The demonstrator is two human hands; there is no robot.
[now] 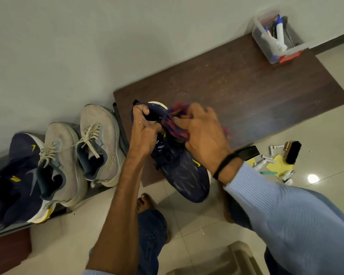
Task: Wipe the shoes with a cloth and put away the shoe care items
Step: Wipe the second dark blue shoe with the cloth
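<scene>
**Navy Shoe Under the Cloth, Care Items Not Yet Put Away**

A dark wooden desk [246,86] is set against the wall, and its near edge is used as a rest for the work. Four shoes are counted. One navy shoe [187,175] is propped on that edge with its toe overhanging the tiled floor [187,225], presumably so that the upper can be reached from both sides. Three more are lined up on a low shelf [6,229] to the left: a second navy shoe [18,175] and two grey shoes [99,139], seemingly kept clear of the wiping. One clear plastic box [264,42] is stood at the desk's far corner with bottles and tubes upright inside. It is judged to be where the care items belong.

The left hand [145,133] is closed in a firm grip on the collar of the navy shoe, thumb hooked over the rim, so that the shoe is steadied. The right hand [203,135] is curled round one red-and-purple cloth [175,126], and the bunched fabric is pressed against the shoe near its tongue.

On the floor to the right, one black-bristled shoe brush [292,153], one yellow sheet [282,165] and several small tubes [262,162] are left loose, so the putting-away is judged not yet begun. The tubes are too small to be counted surely.
</scene>
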